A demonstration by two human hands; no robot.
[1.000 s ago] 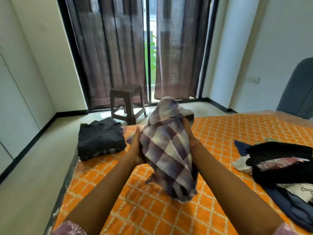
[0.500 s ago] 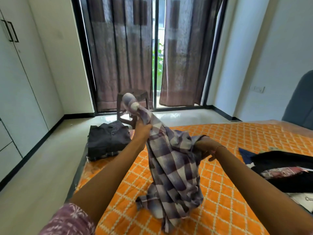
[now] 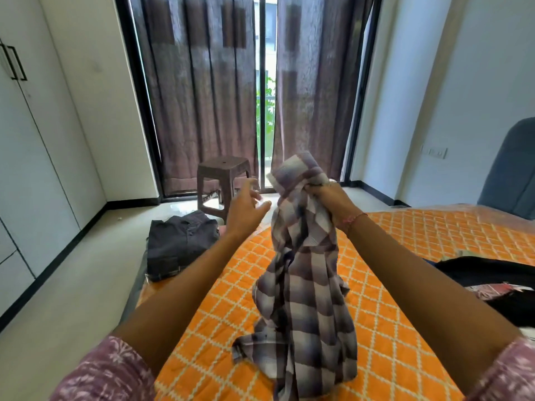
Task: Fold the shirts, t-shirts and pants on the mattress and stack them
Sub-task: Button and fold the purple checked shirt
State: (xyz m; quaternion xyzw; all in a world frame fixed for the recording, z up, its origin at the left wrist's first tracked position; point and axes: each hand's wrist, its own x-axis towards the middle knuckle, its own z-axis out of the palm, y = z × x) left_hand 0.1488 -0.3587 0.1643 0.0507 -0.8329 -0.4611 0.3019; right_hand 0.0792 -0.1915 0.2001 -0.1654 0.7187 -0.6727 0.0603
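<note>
A purple-and-white checked shirt (image 3: pixel 304 290) hangs in the air over the orange patterned mattress (image 3: pixel 411 244), its lower end bunched near the cover. My right hand (image 3: pixel 327 198) grips the shirt's top end in a fist. My left hand (image 3: pixel 246 209) hovers just left of the shirt with fingers spread, touching nothing. A folded dark grey garment (image 3: pixel 179 244) lies on the mattress's far left corner. A heap of unfolded dark clothes (image 3: pixel 492 282) lies at the right edge.
A brown plastic stool (image 3: pixel 223 180) stands on the floor beyond the mattress, before the curtained glass door (image 3: pixel 265 91). White wardrobe doors (image 3: pixel 26 146) line the left wall. A blue-grey headboard (image 3: pixel 509 172) rises at the far right.
My left hand has let go of the shirt and opened. My right hand has risen and now holds the shirt's top alone; the shirt hangs longer.
</note>
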